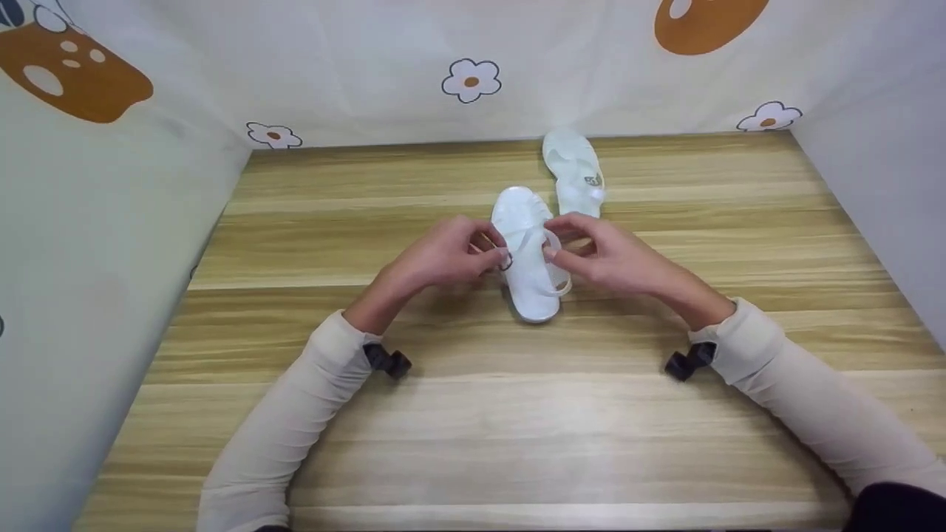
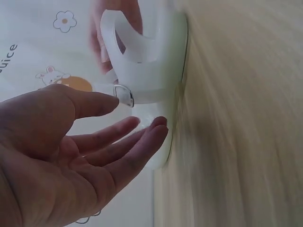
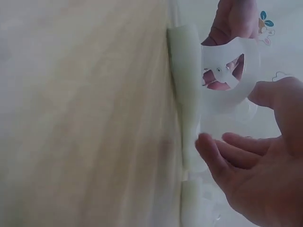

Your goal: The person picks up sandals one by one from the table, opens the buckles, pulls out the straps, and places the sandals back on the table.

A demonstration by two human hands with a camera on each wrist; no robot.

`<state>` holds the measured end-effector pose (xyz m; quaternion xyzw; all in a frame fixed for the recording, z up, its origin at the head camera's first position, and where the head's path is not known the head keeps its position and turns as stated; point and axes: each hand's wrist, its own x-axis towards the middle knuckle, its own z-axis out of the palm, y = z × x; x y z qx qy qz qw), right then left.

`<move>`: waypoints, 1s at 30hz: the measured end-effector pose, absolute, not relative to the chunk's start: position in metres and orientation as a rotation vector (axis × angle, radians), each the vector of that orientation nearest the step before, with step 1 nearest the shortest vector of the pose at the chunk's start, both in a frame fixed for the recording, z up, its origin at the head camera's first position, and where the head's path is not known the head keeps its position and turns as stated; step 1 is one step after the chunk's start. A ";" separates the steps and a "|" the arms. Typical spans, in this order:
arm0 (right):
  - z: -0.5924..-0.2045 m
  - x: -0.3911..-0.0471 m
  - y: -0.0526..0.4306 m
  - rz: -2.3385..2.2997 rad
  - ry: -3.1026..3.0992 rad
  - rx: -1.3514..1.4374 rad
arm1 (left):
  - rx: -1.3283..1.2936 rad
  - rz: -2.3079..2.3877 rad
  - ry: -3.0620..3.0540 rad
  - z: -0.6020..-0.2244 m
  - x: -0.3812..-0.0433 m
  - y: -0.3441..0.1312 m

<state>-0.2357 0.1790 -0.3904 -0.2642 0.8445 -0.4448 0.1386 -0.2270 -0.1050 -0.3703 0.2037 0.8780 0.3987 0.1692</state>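
A white sandal (image 1: 531, 292) lies sole down on the wood-grain table between my two hands. My left hand (image 1: 447, 255) is at its left side. In the left wrist view, the thumb tip is right at a small metal buckle (image 2: 124, 95) on the strap, while the other fingers stay apart from the thumb, near the toe part. On the opposite side, my right hand (image 1: 621, 257) has its thumb against the raised white ankle strap (image 3: 253, 75). Its fingers extend loosely beside the sandal, with a gap to the thumb.
A second white sandal (image 1: 573, 166) lies farther back, slightly right, close to the back wall. Pale curtain-like walls (image 1: 369, 81) with flower prints border the wooden table (image 1: 517, 428) at the back and sides. A small black camera (image 1: 388, 360) is strapped at each wrist.
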 end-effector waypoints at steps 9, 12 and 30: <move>-0.375 -0.241 0.153 -1.218 2.637 -1.200 | 0.659 1.197 2.459 -0.380 -0.234 -0.107; -0.378 -0.241 0.148 -1.094 2.660 -1.302 | 0.673 1.235 2.437 -0.385 -0.234 -0.105; -0.400 -0.245 0.156 -1.149 2.525 -1.081 | 0.735 1.390 2.133 -0.396 -0.246 -0.123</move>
